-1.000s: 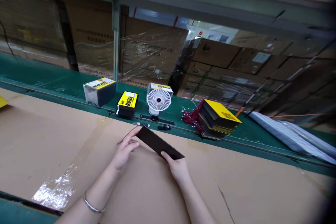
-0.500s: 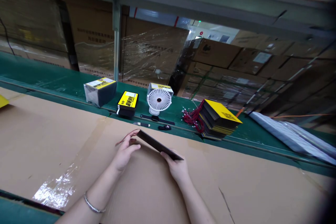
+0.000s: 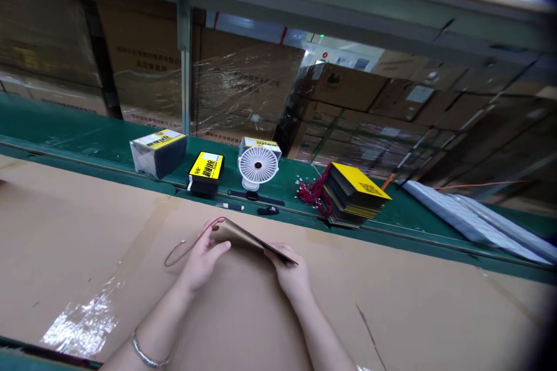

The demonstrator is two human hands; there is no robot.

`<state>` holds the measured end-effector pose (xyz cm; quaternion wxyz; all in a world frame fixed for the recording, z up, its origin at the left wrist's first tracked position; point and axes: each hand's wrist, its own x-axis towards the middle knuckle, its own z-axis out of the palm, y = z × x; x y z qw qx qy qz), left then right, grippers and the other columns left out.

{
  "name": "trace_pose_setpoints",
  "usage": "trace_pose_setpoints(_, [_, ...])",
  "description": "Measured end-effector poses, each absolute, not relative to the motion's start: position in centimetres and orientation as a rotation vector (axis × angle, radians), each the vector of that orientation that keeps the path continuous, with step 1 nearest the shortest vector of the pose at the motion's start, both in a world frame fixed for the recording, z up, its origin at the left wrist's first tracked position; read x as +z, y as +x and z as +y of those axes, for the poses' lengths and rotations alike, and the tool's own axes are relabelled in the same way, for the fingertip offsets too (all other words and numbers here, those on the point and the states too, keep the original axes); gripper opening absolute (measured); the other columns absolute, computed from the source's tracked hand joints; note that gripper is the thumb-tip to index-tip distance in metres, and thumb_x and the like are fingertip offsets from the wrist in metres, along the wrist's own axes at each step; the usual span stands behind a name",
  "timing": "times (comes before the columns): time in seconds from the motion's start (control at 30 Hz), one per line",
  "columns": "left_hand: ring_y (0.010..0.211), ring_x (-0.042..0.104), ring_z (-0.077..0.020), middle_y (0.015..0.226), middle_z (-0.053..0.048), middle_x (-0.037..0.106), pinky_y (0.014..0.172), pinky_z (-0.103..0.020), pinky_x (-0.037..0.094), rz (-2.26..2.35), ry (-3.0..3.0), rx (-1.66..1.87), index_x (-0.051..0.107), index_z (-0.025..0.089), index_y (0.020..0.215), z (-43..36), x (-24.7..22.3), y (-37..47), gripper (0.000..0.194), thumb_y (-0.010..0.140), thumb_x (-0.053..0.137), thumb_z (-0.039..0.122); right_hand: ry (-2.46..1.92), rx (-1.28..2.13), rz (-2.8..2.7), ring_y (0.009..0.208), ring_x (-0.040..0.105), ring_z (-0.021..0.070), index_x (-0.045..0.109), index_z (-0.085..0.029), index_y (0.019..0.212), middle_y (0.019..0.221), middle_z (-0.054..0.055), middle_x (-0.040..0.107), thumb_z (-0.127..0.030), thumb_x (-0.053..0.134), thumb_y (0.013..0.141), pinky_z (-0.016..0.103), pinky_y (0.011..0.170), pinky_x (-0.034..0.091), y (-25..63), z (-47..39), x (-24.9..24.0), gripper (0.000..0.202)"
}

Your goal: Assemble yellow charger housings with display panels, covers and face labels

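A thin dark panel (image 3: 259, 240) is tilted almost edge-on above the cardboard. My right hand (image 3: 289, 271) grips its lower right end, with the thumb on the near side and the fingers partly hidden. At the panel's upper left end is my left hand (image 3: 204, 258), thumb stretched away and fingers apart, their tips touching or just behind the corner. From that corner a thin red wire (image 3: 191, 248) passes over the left fingers and curls out to the left. A stack of yellow-topped dark panels (image 3: 359, 194) stands on the green bench, red wires (image 3: 314, 192) bunched at its left.
Brown cardboard (image 3: 108, 226) covers the near surface. Along the green bench (image 3: 78, 122) stand a wrapped box (image 3: 159, 153), a yellow-topped pack (image 3: 206, 174), a white fan (image 3: 258, 166), a black watch (image 3: 252, 195) and a small black item (image 3: 268, 210). Grey-white wrapped lengths (image 3: 470, 217) lie right.
The panel has turned slightly, and its near face shows more. The red wire now hangs in a wider loop left of my left hand. The whole view has shifted a little.
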<state>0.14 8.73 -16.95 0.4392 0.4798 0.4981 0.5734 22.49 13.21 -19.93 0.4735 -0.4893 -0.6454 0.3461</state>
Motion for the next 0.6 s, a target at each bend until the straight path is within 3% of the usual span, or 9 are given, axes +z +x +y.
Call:
trace_pose_setpoints(0.27, [0.116, 0.042, -0.0238, 0.131, -0.005, 0.045, 0.093, -0.036, 0.035, 1.244, 1.148, 1.436, 0.048, 0.027, 0.119, 9.1, -17.3, 0.0, 0.042, 0.078, 0.056, 0.030, -1.191, 0.878, -1.556, 0.084, 0.062, 0.0226, 0.073, -0.022, 0.078, 0.085, 0.006, 0.069, -0.038, 0.066, 0.071, 0.034, 0.081, 0.047, 22.0, 12.5, -19.1, 0.019])
trace_pose_setpoints(0.43, [0.113, 0.044, -0.0244, 0.126, -0.006, 0.049, 0.092, -0.036, 0.037, 1.260, 1.125, 1.416, 0.050, 0.027, 0.117, 9.1, -17.4, 0.3, 0.042, 0.076, 0.058, 0.033, -1.243, 0.921, -1.461, 0.099, 0.060, 0.0247, 0.069, -0.020, 0.098, 0.102, 0.007, 0.068, -0.038, 0.068, 0.069, 0.037, 0.090, 0.045, 22.2, 12.3, -18.4, 0.034])
trace_pose_setpoints(0.6, [0.113, 0.043, -0.0253, 0.125, -0.007, 0.050, 0.092, -0.037, 0.036, 1.292, 1.128, 1.399, 0.050, 0.026, 0.118, 9.1, -17.4, 0.5, 0.045, 0.075, 0.059, 0.034, -1.276, 0.952, -1.391, 0.086, 0.063, 0.0249, 0.071, -0.016, 0.081, 0.085, 0.007, 0.070, -0.044, 0.066, 0.071, 0.033, 0.079, 0.048, 22.6, 12.3, -18.4, 0.030])
